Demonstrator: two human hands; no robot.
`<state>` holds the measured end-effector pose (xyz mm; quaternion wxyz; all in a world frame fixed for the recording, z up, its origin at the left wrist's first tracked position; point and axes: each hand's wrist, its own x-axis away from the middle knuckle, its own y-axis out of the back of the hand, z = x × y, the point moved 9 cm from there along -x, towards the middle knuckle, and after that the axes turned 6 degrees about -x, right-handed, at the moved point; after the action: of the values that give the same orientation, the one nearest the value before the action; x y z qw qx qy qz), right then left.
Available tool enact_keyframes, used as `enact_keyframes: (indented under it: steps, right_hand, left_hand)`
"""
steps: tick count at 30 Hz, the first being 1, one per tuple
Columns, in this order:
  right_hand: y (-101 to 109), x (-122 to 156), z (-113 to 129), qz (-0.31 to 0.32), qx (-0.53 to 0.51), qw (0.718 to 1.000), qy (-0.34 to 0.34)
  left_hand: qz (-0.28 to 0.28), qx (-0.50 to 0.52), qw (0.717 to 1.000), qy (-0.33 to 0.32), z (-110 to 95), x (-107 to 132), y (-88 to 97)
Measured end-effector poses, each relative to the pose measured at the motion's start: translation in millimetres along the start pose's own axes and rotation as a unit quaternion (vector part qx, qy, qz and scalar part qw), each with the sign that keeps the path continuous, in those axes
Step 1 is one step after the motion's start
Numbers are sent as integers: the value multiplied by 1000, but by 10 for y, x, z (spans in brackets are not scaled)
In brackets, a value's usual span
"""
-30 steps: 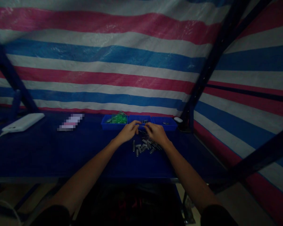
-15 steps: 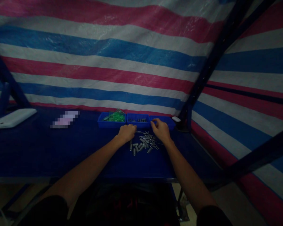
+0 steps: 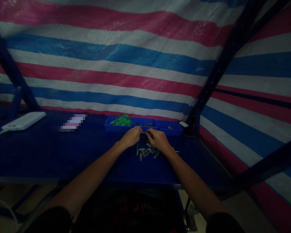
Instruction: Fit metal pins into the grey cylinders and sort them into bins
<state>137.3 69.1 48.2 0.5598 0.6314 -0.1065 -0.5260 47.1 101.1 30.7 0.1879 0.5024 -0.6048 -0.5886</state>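
Over the front of the blue bins, my left hand (image 3: 131,136) is closed, with its fingertips around something too small to make out. My right hand (image 3: 157,139) pinches a thin metal pin (image 3: 144,132), which spans the narrow gap between the two hands. Just below them on the blue table lies a loose heap of short grey metal cylinders (image 3: 141,156). Most of the thin metal pins of that heap are hidden behind my right hand. One pin (image 3: 177,151) shows by itself to the right of my right wrist.
Three blue bins stand in a row: the left bin (image 3: 116,128) holds green plastic packets (image 3: 124,120), the middle bin (image 3: 145,124) and right bin (image 3: 169,131) small metal parts. A white power bank (image 3: 24,121), a blurred-out flat item (image 3: 72,123) and a small white case (image 3: 183,124) lie about.
My right hand has moved left from the right bin to meet my left hand, and a pin now shows between them. Small metal pieces are now visible in the right bin. The view has shifted slightly.
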Motion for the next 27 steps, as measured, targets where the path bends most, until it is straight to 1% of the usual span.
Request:
enact_keyframes:
  steps: [2, 3, 4, 5, 6, 7, 8, 9, 10, 11, 12, 13, 15, 17, 19, 20, 22, 25, 27]
  right_hand:
    - [52, -17, -9, -5, 10, 1000, 9]
    - [113, -27, -66, -19, 19, 1000, -2]
    - [202, -32, -176, -43, 32, 998, -31]
    - [313, -22, -329, -76, 49, 993, -75]
    - [445, 18, -522, -119, 70, 981, -137]
    - [560, 83, -718, -153, 93, 962, -205]
    - [630, 148, -882, -168, 109, 945, -259]
    - [655, 199, -1004, -165, 116, 934, -296]
    - [647, 229, -1075, -155, 115, 929, -315]
    - [606, 230, -1089, -137, 105, 933, -316]
    - [538, 206, -1046, -116, 88, 943, -299]
    - [449, 163, -952, -91, 65, 957, -267]
    - [236, 64, -660, -33, 14, 982, -183]
    - [26, 5, -346, 27, -20, 994, -104]
    - [-116, -9, -118, 67, -28, 996, -54]
    - [-153, -8, -52, 75, -24, 996, -41]
    - [-169, -3, -7, 75, -9, 996, -39]
    - [-103, 2, -62, 50, 16, 997, -65]
    - [-69, 4, -83, 41, 27, 996, -69]
  left_hand:
    - [12, -2, 1000, 29, 36, 20, -6]
    - [18, -6, 999, 42, 60, 30, -9]
    - [25, -14, 998, 51, 82, 38, -18]
    - [34, -25, 998, 55, 103, 44, -35]
    - [45, -37, 997, 54, 120, 47, -62]
    - [59, -48, 996, 51, 136, 49, -102]
    - [74, -58, 994, 48, 155, 50, -150]
    - [89, -66, 993, 47, 175, 50, -205]
    - [102, -74, 991, 46, 193, 50, -259]
    - [111, -80, 990, 45, 207, 48, -304]
    - [115, -85, 989, 42, 213, 43, -338]
    - [114, -85, 989, 34, 206, 35, -358]
    - [99, -61, 993, 11, 168, 14, -356]
    - [69, -8, 998, -3, 134, -9, -287]
    - [26, 53, 998, 0, 128, -26, -169]
    - [6, 77, 997, 4, 130, -31, -109]
    - [-21, 109, 994, 8, 124, -31, -19]
    - [-31, 130, 991, 0, 90, -20, 29]
    - [-35, 140, 989, -14, 59, -12, 39]
